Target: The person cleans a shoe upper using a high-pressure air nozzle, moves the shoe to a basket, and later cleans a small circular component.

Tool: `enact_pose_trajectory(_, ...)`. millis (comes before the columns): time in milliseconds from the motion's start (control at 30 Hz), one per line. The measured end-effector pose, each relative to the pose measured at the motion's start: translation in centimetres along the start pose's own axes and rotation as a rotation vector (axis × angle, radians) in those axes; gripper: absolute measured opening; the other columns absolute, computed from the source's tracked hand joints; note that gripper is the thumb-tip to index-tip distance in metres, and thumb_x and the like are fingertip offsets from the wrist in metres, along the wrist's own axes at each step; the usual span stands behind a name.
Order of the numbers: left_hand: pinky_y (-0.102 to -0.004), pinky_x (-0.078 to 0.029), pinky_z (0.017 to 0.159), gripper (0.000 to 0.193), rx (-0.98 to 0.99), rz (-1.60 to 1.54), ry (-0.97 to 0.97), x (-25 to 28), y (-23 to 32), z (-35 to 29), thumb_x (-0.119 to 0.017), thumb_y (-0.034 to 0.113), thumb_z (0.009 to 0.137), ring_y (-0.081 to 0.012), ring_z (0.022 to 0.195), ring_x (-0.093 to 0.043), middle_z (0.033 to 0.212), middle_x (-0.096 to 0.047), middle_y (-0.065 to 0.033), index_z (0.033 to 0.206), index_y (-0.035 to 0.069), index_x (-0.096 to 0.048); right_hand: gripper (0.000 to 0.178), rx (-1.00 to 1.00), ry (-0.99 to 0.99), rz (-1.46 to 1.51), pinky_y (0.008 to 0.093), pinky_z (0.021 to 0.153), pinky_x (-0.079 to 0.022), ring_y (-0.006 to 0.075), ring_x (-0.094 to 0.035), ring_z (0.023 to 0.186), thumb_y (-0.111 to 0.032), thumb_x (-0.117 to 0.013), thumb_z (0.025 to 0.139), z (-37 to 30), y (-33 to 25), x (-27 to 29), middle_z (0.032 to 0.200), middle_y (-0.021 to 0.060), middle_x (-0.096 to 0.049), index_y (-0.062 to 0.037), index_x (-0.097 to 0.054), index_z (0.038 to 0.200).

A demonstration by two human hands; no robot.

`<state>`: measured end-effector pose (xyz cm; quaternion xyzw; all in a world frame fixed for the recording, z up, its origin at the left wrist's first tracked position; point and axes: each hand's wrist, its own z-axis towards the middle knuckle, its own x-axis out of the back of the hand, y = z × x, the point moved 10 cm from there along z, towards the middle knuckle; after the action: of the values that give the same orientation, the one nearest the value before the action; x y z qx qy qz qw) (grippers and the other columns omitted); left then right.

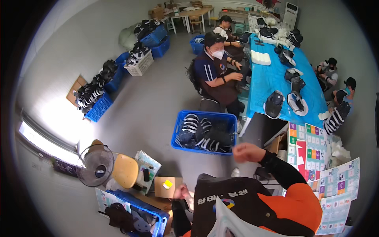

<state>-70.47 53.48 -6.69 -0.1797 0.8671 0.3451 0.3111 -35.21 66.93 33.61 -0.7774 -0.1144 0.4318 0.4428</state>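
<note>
My right hand (pixel 248 152) is raised in front of me, just beyond the near right corner of a blue plastic crate (pixel 177 147). Its fingers look curled in, and nothing shows in them. Lower down, my left hand (pixel 182 192) hangs beside a cardboard box (pixel 161 193) with a yellow label on top; it is small and blurred, so its grip is unclear. Several black padded pieces with white stripes (pixel 205 128) lie in the crate, and neither hand touches them.
A seated co-worker (pixel 215 71) is beyond the crate, along a blue-covered table (pixel 272 85) bearing black-and-white pieces. Printed boards (pixel 308 146) stand at right. A fan (pixel 96 168), a yellow stool (pixel 125 173) and a blue bin (pixel 160 217) are at left. Loaded crates (pixel 98 106) line the wall.
</note>
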Motion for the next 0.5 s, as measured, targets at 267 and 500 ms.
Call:
enact_pose_trajectory(267,-0.0313,-0.054,0.078,0.019,-0.75,1.185,-0.189,-42.4,17.6,-3.9,-0.07,0.02,0.09,-0.0147,0.088,-0.064,0.085,-0.066,-0.0057,0.098,0.004,-0.068,0.025,0.308,-0.232,-0.238,0.0261,0.053,-0.03,0.0071,-0.04,0.056,-0.015,-0.066,0.081,7.4,0.9,-8.5,0.06,-0.0025,-0.045,-0.0056,-0.051,0.063)
enact_pose_trajectory(500,-0.0376,-0.054,0.078,0.022,-0.83,1.194,-0.396,-45.7,16.0,-2.9,-0.071,0.012,0.087,-0.0254,0.089,-0.069,0.096,-0.071,-0.0133,0.105,0.0,-0.064,0.016,0.239,-0.163,-0.122,0.0227,0.066,-0.038,0.0078,-0.051,0.07,-0.015,-0.063,0.089,4.7,1.4,-6.1,0.072,-0.0017,-0.054,-0.0035,-0.063,0.078)
